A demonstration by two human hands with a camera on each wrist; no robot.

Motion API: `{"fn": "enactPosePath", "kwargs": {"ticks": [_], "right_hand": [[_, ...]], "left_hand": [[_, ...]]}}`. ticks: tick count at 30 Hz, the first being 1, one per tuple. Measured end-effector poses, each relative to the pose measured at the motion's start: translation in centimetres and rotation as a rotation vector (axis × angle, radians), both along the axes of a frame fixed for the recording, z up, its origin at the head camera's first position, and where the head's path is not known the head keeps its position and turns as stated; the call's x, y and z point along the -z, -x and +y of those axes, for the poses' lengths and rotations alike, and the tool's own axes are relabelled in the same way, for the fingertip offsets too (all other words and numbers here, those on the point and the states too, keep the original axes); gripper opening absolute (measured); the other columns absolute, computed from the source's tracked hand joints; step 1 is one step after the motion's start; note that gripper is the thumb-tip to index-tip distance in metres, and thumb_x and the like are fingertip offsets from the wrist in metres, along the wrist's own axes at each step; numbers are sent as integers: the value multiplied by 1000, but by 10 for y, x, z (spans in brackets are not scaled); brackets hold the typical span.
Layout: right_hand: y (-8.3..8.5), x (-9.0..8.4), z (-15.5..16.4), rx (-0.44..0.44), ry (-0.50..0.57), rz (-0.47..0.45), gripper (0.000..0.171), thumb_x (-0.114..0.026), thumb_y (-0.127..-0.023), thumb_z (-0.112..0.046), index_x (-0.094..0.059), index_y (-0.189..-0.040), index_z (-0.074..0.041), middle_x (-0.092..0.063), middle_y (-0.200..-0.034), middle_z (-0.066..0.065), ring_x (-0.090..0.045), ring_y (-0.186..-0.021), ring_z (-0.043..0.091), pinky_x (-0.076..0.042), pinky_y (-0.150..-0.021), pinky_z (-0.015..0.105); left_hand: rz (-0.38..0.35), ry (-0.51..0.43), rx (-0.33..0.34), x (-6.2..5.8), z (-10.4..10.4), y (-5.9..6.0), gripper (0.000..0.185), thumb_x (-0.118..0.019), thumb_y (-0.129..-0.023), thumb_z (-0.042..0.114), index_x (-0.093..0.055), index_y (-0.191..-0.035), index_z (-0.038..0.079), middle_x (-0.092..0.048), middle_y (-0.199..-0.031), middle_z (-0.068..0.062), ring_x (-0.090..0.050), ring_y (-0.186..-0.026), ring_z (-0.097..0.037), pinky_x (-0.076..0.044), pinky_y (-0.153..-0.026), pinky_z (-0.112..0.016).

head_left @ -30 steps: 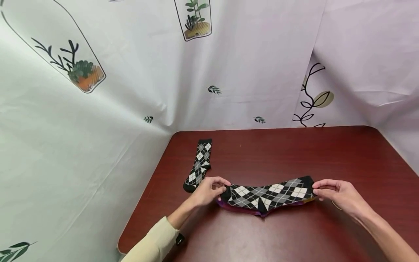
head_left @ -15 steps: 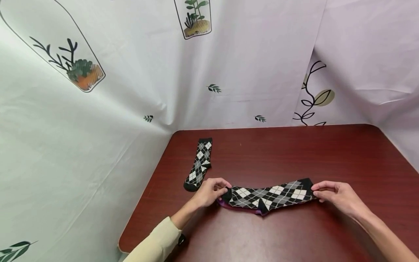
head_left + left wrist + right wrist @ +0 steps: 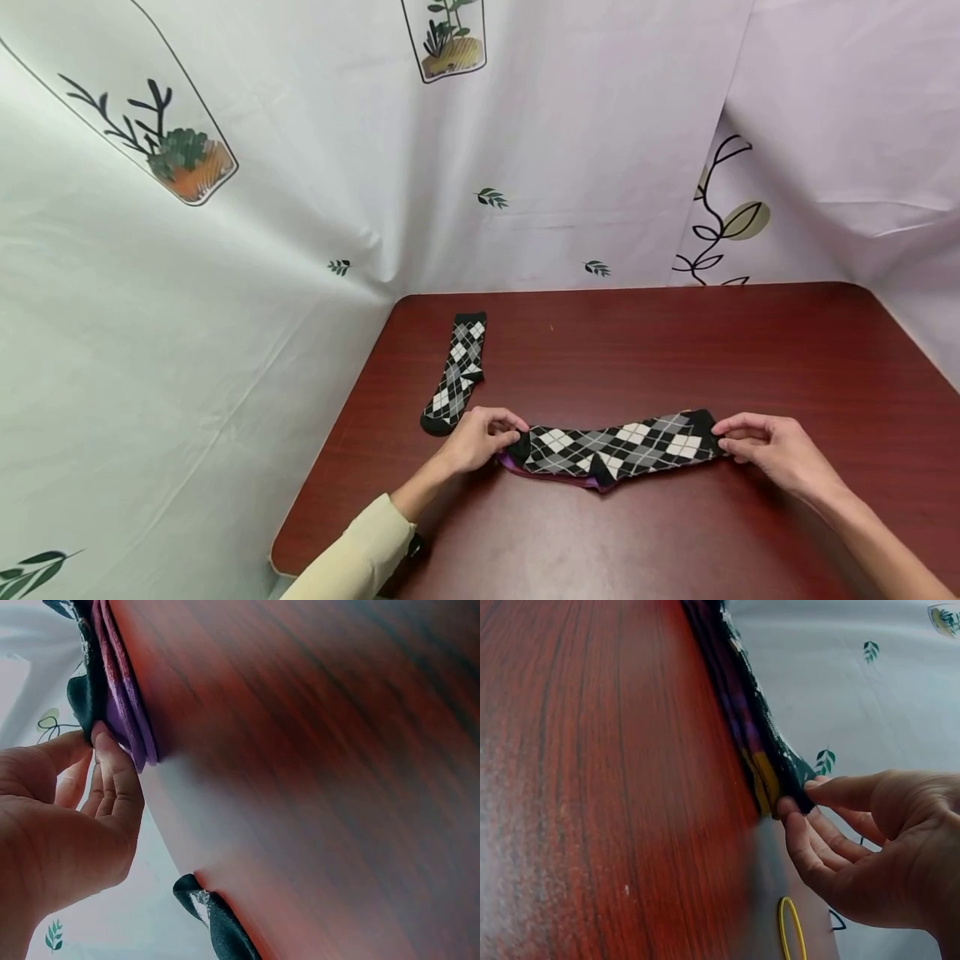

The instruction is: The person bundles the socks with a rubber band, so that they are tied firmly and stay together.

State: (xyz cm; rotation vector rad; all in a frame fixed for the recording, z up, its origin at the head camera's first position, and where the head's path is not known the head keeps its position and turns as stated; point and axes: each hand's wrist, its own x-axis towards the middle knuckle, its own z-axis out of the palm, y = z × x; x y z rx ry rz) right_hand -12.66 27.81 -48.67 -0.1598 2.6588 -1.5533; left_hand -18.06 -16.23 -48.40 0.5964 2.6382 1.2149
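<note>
A black, grey and white argyle sock [image 3: 615,448] lies flat on the dark red table [image 3: 675,350], on top of a purple sock [image 3: 558,477] whose edge shows beneath it. My left hand [image 3: 516,431] pinches the stack's left end, and the left wrist view shows its fingertips [image 3: 112,761] on the purple layers [image 3: 124,712]. The right end is pinched by my right hand [image 3: 722,437]. In the right wrist view the thumb and fingers [image 3: 799,825] grip the black cuff [image 3: 795,784], with yellow and purple layers under it.
A second argyle sock [image 3: 456,375] lies lengthwise near the table's left edge, beyond my left hand. White plant-print sheeting [image 3: 225,292] walls the table at the back and on both sides. A thin yellow loop [image 3: 791,930] shows below my right hand.
The stacked socks have settled flatter on the table and shifted slightly away from me. Less of the purple edge shows, and the yellow at the right end is now covered. Both hands keep their pinch.
</note>
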Motion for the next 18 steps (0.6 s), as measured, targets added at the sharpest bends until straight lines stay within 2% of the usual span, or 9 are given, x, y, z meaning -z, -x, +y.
{"fn": "enactPosePath", "kwargs": {"ticks": [9,18], "right_hand": [[-2,0,-3,27,-106,3,24,-72,-92,-16,-70,-112,-4,-73,-91,6,-65,-72,10,-51,-59,25],[0,1,-6,67,-230,137,17,-77,-87,-16,-74,-103,-15,-74,-96,4,-64,-75,-1,-43,-63,18]], "left_hand": [[11,29,4,-2,-1,1,14,-73,-90,10,-76,-98,21,-74,-91,5,-66,-74,-3,-52,-66,-23],[14,49,7,-2,-1,-2,13,-74,-89,10,-75,-97,20,-72,-88,7,-66,-73,-2,-52,-66,-22]]}}
